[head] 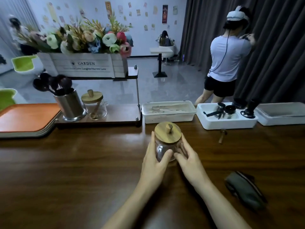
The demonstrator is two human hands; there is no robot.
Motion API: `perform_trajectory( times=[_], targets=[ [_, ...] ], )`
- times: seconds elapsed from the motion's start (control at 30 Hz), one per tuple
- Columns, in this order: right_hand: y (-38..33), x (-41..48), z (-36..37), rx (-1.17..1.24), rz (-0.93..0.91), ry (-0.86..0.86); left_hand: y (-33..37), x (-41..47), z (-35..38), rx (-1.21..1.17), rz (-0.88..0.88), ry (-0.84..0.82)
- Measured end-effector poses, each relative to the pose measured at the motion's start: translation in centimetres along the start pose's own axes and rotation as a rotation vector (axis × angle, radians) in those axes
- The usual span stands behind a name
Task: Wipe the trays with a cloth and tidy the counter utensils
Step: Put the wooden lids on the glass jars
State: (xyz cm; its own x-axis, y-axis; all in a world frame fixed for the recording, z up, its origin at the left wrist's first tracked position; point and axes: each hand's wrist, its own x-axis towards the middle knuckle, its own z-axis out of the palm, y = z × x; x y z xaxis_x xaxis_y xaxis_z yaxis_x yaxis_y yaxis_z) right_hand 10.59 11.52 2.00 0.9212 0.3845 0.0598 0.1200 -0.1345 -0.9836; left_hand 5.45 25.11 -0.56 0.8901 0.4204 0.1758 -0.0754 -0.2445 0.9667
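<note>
A clear glass jar [163, 148] with a round wooden lid [167, 131] stands on the dark wooden counter [74, 171], near the middle. My left hand [155, 160] grips its left side and my right hand [188, 158] grips its right side, thumbs meeting in front. A stack of orange trays [28, 119] lies at the far left. A folded grey cloth [244, 189] lies on the counter to my right, apart from both hands.
A low shelf [118, 116] holds a steel cup of dark spoons [70, 104] and a second lidded jar [94, 104]. White bins [168, 111] [226, 119] line the far edge. A small wooden tool [222, 136] lies loose. A person [227, 60] stands behind.
</note>
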Motion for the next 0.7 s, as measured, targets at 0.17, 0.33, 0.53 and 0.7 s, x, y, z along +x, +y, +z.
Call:
perform_trajectory(
  times=[0.17,0.33,0.53,0.7],
  targets=[
    [1.8,-2.6,-5.1,0.019,0.0,-0.035,0.6,-3.2,5.0,0.023,-0.021,0.05],
    [2.4,-4.6,-7.5,0.07,-0.006,-0.066,1.6,-5.9,7.4,0.032,-0.027,0.093],
    [2.0,-5.8,-8.9,0.039,-0.049,-0.068,2.4,-7.2,7.9,0.077,-0.028,0.159],
    [0.9,-3.9,-9.4,-0.131,-0.134,-0.026,3.4,-6.1,7.8,0.218,-0.002,0.146]
  ],
)
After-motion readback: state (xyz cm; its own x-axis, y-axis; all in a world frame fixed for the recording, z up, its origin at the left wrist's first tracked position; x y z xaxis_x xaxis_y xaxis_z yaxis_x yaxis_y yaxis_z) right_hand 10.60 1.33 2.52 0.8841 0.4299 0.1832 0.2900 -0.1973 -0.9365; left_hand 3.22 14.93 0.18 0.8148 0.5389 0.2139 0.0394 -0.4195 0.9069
